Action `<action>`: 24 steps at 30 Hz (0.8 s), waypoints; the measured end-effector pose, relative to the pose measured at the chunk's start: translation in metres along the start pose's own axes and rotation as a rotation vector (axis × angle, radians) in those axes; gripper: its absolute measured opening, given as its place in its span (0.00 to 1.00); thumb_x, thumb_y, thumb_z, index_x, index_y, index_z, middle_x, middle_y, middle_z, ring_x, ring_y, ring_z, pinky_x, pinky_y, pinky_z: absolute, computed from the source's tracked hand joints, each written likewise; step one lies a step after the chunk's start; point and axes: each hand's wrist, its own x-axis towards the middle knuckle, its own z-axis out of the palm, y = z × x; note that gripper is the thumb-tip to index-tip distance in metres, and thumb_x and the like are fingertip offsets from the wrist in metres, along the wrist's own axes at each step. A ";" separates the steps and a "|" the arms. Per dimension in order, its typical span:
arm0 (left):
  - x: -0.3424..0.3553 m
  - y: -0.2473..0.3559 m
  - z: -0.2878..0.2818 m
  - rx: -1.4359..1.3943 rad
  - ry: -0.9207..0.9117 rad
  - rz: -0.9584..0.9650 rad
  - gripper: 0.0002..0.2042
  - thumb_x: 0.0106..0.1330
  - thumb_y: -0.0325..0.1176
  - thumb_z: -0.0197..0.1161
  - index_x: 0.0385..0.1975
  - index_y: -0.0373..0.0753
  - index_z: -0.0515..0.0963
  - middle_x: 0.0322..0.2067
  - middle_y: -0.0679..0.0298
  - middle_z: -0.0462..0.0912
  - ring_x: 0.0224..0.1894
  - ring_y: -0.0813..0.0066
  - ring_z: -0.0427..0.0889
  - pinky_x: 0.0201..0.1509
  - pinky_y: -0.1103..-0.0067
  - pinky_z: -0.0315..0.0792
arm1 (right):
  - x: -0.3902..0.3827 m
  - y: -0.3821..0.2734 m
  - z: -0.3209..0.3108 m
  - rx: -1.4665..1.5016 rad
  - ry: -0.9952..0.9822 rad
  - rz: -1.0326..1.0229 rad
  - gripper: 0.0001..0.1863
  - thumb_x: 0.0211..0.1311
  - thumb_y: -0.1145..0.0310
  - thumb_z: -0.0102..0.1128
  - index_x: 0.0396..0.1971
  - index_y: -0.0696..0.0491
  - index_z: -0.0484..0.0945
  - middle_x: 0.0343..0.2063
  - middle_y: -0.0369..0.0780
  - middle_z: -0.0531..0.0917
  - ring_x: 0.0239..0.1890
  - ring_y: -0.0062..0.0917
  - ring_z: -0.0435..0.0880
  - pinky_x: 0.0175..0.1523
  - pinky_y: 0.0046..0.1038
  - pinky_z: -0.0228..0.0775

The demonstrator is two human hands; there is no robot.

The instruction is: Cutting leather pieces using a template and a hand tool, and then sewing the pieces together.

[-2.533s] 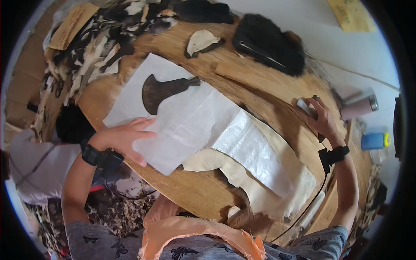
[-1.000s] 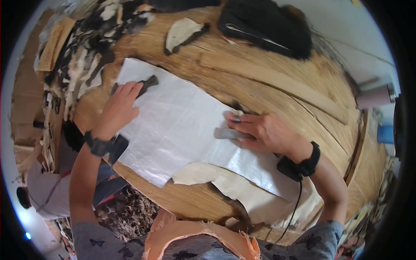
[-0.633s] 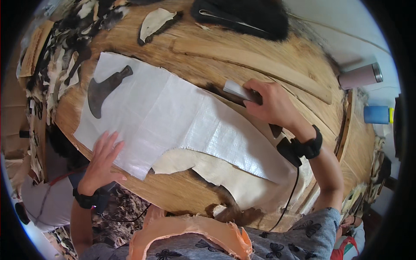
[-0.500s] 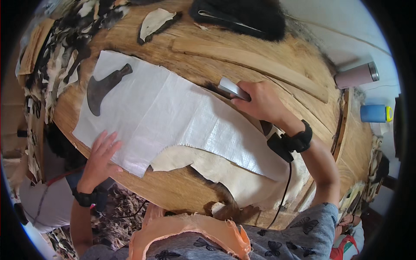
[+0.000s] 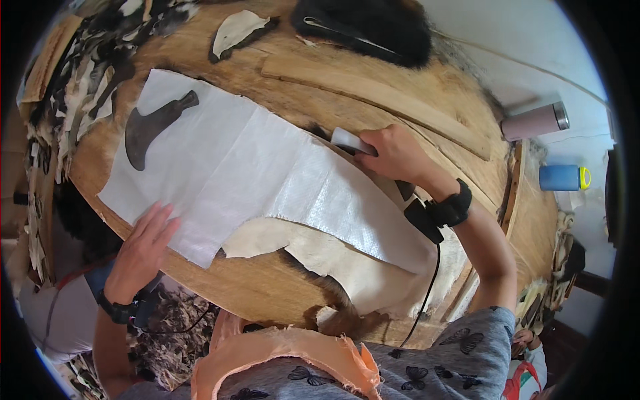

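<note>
A white woven-plastic sheet (image 5: 220, 160) lies over a pale fur hide (image 5: 373, 287), whose dark hair shows along its near edge. My left hand (image 5: 143, 250) rests with its fingers stretched out on the sheet's near left edge. A dark half-moon knife (image 5: 153, 130) lies on the sheet's far left part. Beyond the sheet's far edge, my right hand (image 5: 397, 153) is closed around a flat silver-grey tool (image 5: 352, 141); its kind cannot be made out. A dark pointed piece (image 5: 405, 189) shows under my right wrist, and whether it belongs to that tool is hidden.
Along the far side of the wooden table (image 5: 247, 293) lie a long wooden slat (image 5: 373, 97), a small hide scrap (image 5: 239, 33) and black fur (image 5: 367, 30). Fur strips (image 5: 100, 73) heap at the left. A pink tumbler (image 5: 535, 121) and blue bottle (image 5: 562, 177) stand right.
The whole view has shifted slightly, so the table and the things on it sit a little further left. Both hands keep nearly the same places on and beside the sheet.
</note>
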 end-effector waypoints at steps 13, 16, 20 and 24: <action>0.002 0.006 -0.003 0.097 -0.008 0.015 0.23 0.54 0.21 0.50 0.54 0.37 0.68 0.57 0.54 0.66 0.61 0.53 0.63 0.61 0.69 0.64 | 0.009 0.007 -0.004 -0.059 -0.081 -0.027 0.13 0.47 0.63 0.60 0.21 0.58 0.74 0.20 0.49 0.78 0.27 0.46 0.78 0.33 0.39 0.69; -0.006 0.004 -0.005 0.137 -0.021 -0.007 0.24 0.54 0.21 0.50 0.55 0.38 0.67 0.56 0.56 0.67 0.61 0.55 0.64 0.62 0.70 0.64 | 0.012 0.003 0.003 -0.084 -0.048 -0.067 0.13 0.48 0.63 0.61 0.22 0.58 0.73 0.21 0.49 0.78 0.27 0.47 0.76 0.32 0.41 0.68; 0.000 -0.001 0.013 0.216 0.024 0.077 0.25 0.56 0.24 0.49 0.57 0.40 0.65 0.59 0.59 0.64 0.61 0.59 0.63 0.63 0.72 0.62 | -0.009 0.011 0.006 -0.114 -0.002 -0.011 0.12 0.48 0.65 0.62 0.25 0.57 0.73 0.20 0.49 0.77 0.26 0.47 0.76 0.30 0.41 0.66; -0.013 -0.004 0.026 0.264 0.066 0.008 0.25 0.58 0.27 0.48 0.59 0.41 0.62 0.61 0.61 0.61 0.62 0.62 0.63 0.63 0.73 0.62 | -0.009 0.006 0.011 -0.062 0.033 -0.068 0.10 0.48 0.68 0.61 0.28 0.55 0.72 0.19 0.50 0.77 0.25 0.49 0.77 0.30 0.45 0.68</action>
